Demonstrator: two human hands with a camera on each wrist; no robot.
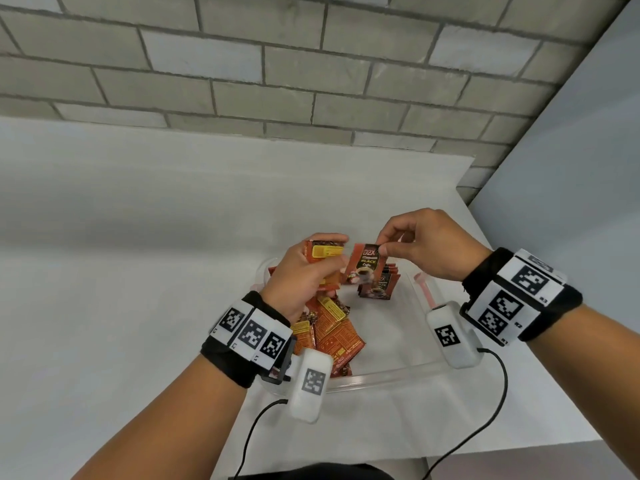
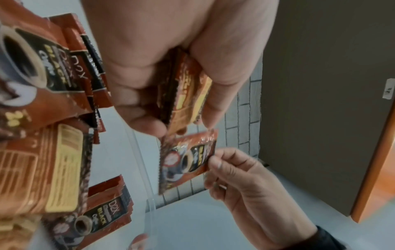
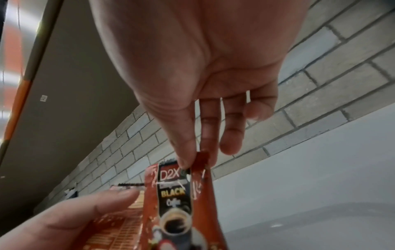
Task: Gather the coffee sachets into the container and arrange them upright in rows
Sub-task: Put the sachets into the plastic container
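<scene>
Foil sachet [image 1: 364, 264] dangles by one corner from the right hand [image 1: 420, 245] over the clear container [image 1: 381, 377]; left hand [image 1: 298, 271] clutches a bundle [image 1: 320, 254]; that thin pinch could slip, toppling the upright row [image 1: 379, 287]

A white worktop [image 1: 138, 237] fills the middle of the frame, under a brick wall. A clear container [image 1: 388, 377] sits on it, low and near the center.
</scene>
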